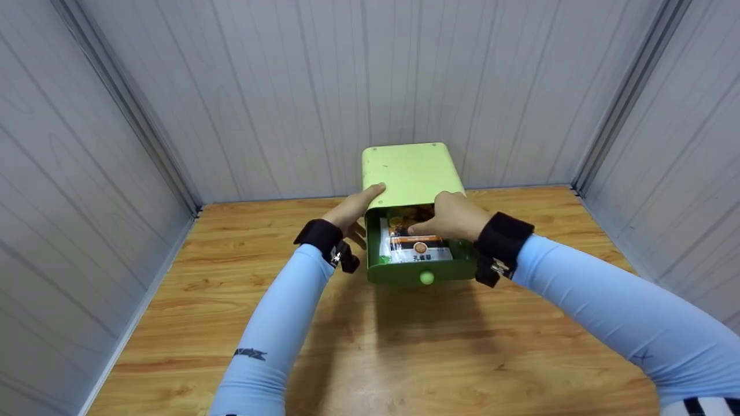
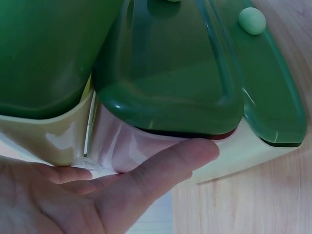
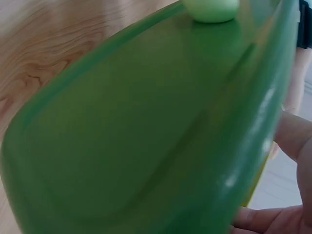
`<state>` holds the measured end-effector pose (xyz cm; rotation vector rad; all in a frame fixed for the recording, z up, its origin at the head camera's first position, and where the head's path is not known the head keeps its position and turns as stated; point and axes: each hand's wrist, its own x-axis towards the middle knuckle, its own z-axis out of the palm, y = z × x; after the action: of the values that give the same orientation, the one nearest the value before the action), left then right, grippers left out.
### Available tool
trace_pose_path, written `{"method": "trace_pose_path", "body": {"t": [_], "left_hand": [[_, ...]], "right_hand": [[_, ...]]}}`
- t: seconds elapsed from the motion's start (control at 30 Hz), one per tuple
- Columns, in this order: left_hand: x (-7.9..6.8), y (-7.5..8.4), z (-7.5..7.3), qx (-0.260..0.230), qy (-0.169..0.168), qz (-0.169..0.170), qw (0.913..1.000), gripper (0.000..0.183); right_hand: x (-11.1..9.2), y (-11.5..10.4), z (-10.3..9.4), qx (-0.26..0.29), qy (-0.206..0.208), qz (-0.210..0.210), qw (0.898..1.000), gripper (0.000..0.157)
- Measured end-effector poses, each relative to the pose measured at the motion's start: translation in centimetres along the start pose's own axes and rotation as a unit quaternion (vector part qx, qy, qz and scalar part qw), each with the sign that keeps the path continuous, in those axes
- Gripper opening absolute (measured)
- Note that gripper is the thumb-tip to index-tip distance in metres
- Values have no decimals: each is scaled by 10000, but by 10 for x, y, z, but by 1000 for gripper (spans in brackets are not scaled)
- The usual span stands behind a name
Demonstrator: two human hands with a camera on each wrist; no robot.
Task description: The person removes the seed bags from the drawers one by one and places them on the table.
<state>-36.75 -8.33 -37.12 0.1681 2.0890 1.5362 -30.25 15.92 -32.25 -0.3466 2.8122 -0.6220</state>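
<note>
A light-topped green drawer cabinet [image 1: 410, 170] stands near the back wall. Its upper green drawer [image 1: 399, 274] is pulled out, with a light green round knob [image 1: 426, 278] on the front. Inside lies a shiny printed packet [image 1: 421, 254] in white, orange and dark colours. My left hand [image 1: 352, 211] steadies the cabinet's left side, thumb on the top and extended fingers along the side. My right hand [image 1: 457, 216] reaches over the drawer's right side, thumb across the packet. Its other fingers are mostly hidden in the head view; I cannot tell whether they grip the packet.
In the left wrist view, more green drawer fronts [image 2: 170, 73] show in cream and pinkish housings, one with a pale knob [image 2: 252, 21]. Wood-grain table [image 1: 254, 289] spreads around the cabinet. White panel walls [image 1: 277, 98] enclose the back and both sides.
</note>
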Motion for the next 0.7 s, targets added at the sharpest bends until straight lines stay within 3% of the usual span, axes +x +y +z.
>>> {"method": "trace_pose_path", "body": {"t": [0.43, 0.7], "left_hand": [[-1, -1, -2, -64, -22, -16, 10000, 90], [-2, -4, -3, -48, -55, 38, 10000, 92]], "right_hand": [[7, 1, 12, -727, -495, 80, 9961, 62], [10, -2, 21, -770, -667, 257, 9945, 64]]}}
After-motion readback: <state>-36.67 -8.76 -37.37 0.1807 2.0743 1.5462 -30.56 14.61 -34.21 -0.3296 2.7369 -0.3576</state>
